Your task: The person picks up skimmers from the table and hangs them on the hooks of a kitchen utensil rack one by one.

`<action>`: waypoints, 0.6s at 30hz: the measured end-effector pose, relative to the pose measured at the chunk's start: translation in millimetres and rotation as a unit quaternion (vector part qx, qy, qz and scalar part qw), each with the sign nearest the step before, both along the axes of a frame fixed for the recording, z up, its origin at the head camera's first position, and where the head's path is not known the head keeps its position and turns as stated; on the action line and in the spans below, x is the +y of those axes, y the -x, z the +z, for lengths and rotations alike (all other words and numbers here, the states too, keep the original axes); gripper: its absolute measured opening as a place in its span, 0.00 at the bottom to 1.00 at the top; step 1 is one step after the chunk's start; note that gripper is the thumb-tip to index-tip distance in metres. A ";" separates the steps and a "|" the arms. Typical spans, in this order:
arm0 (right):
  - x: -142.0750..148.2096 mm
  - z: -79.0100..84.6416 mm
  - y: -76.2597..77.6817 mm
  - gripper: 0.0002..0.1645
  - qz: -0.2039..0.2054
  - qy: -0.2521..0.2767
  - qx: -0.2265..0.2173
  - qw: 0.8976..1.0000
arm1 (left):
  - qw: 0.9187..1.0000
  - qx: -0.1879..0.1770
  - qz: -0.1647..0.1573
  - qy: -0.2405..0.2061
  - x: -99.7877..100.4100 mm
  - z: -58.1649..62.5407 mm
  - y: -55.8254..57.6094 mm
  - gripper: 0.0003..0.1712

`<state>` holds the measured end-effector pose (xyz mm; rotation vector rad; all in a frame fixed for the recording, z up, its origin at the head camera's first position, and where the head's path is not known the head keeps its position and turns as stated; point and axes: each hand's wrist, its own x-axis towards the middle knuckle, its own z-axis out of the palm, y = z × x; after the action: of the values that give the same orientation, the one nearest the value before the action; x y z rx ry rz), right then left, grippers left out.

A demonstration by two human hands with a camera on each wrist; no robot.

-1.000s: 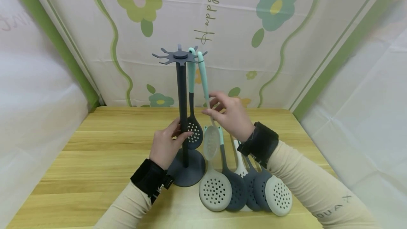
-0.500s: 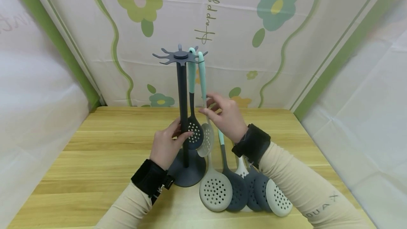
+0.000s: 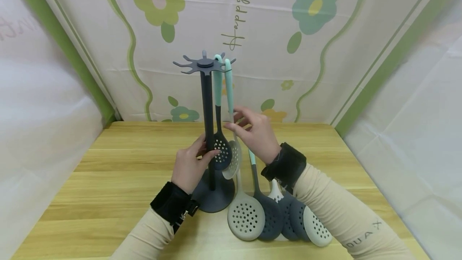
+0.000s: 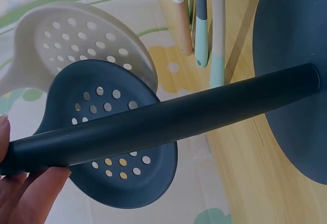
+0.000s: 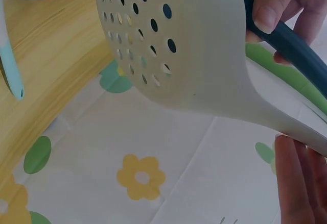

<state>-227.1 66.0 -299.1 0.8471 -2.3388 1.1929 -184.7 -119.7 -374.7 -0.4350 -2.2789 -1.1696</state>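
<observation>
My left hand [image 3: 189, 167] grips the dark pole of a utensil stand [image 3: 207, 107], fingers and thumb round it. Over the pole spreads a ring of hook arms. Two mint-handled slotted spoons hang by their tops from the right side: a dark one [image 4: 127, 193] behind the pole and a light grey one [image 5: 219, 55] beside it. My right hand [image 3: 260, 133] pinches the grey spoon's shaft just below its mint handle. In the right wrist view only some fingers show, touching that shaft; the thumb is out of sight there.
Right of the stand's round base, several perforated utensils lie on the wooden table [image 3: 119, 179], heads toward me, including a light grey skimmer [image 3: 246, 218] and a dark one [image 3: 270, 216]. My right forearm covers part of them. A flowered cloth [image 3: 252, 83] rises behind.
The light grey slotted spoon has swung left and turned, its bowl now close beside the dark spoon's. My right hand has moved slightly left with it; the left hand stays on the pole.
</observation>
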 end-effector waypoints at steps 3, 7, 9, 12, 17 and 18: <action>1.2 0.1 -1.6 0.21 0.004 -0.004 -0.012 1.000 | 1.000 0.002 -0.001 0.000 -0.2 -1.0 0.3 0.26; 5.5 -1.1 -3.3 0.25 0.020 -0.013 -0.023 0.999 | 1.000 -0.001 -0.002 -0.001 -0.2 -1.5 0.6 0.25; 8.1 -2.6 -3.0 0.27 0.031 -0.016 -0.024 0.999 | 1.000 -0.003 -0.003 -0.002 -0.3 -1.7 0.9 0.25; 12.4 -5.5 -1.8 0.28 0.045 -0.017 -0.024 0.999 | 1.000 -0.005 -0.004 -0.003 -0.6 -1.9 1.4 0.24; 21.0 -10.7 -0.7 0.27 0.043 -0.022 -0.033 0.998 | 1.000 -0.010 -0.007 -0.004 -0.7 -2.5 1.9 0.23; 22.7 -12.0 -0.3 0.27 0.039 -0.024 -0.034 0.998 | 1.000 -0.012 -0.007 -0.004 -0.6 -2.4 1.9 0.23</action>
<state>-226.7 88.7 -311.1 0.9363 -2.4176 1.2200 -186.5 -120.3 -377.2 -0.4372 -2.2949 -1.1964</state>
